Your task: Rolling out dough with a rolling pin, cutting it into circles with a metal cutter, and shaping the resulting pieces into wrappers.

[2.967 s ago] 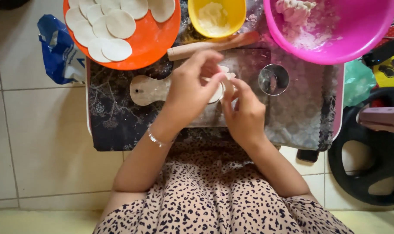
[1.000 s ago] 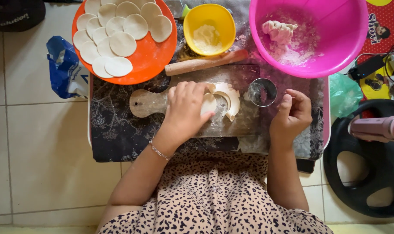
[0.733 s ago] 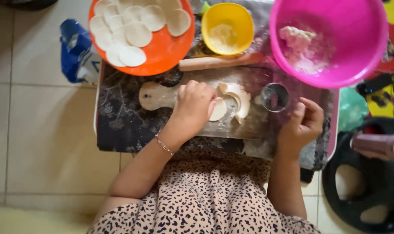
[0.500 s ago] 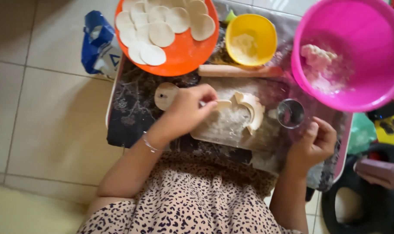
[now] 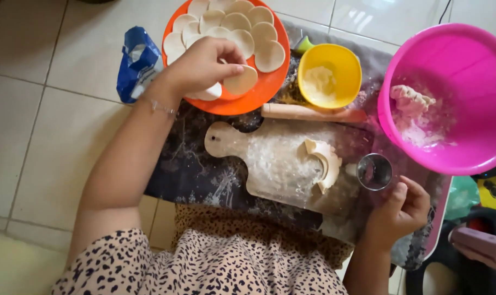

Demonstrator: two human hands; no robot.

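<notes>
Left hand (image 5: 201, 65) has left the floured wooden board (image 5: 280, 164), where it was pressing at the dough half a second ago, and is now over the orange plate (image 5: 248, 101), fingers pinched on a cut dough round (image 5: 241, 82) that sits at the plate's near edge, touching or just above other rounds; cannot tell if it is set down yet. Plate is already packed with overlapping white rounds (image 5: 231, 27). Right hand (image 5: 401, 210) has barely shifted: loosely curled, resting on the dark patterned mat (image 5: 188, 169) just beside the round metal cutter (image 5: 374, 171), thumb near it, holding nothing as far as shown. Left on the board is only a curled scrap of dough trim (image 5: 324, 158), so my read is one more round has just gone from board to stack and the board needs fresh dough. Wooden rolling pin (image 5: 308, 112) lies between board and yellow bowl (image 5: 330, 76), which holds flour. Pink bowl (image 5: 450, 98) at right holds a lump of dough. Blue packet (image 5: 138, 60) lies on the tiled floor beside the plate. Camera view has also swung since then.
</notes>
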